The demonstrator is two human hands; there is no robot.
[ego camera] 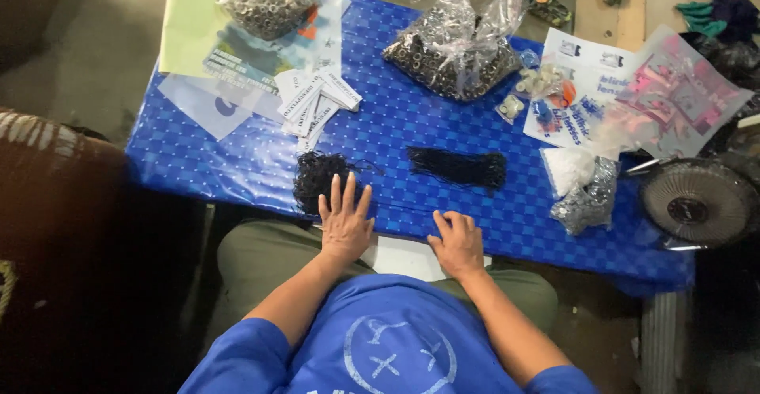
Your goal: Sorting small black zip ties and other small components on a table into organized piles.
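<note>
Head view: clear bags (455,42) hold metal rings; hands (346,224) empty.

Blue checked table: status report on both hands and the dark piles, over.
Left hand flat, fingers spread, touching tangled black cord pile. Right hand empty at blue checked table edge. Straight black cord bundle lies untouched.

Head camera looks steeply down, fairly near, onto the blue table (412,125).

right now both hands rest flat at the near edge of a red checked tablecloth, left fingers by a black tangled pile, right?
Not quite: the tablecloth is blue, not red, as the head view shows. The left hand and right hand do rest at its near edge, left fingers by the black tangled pile.
</note>
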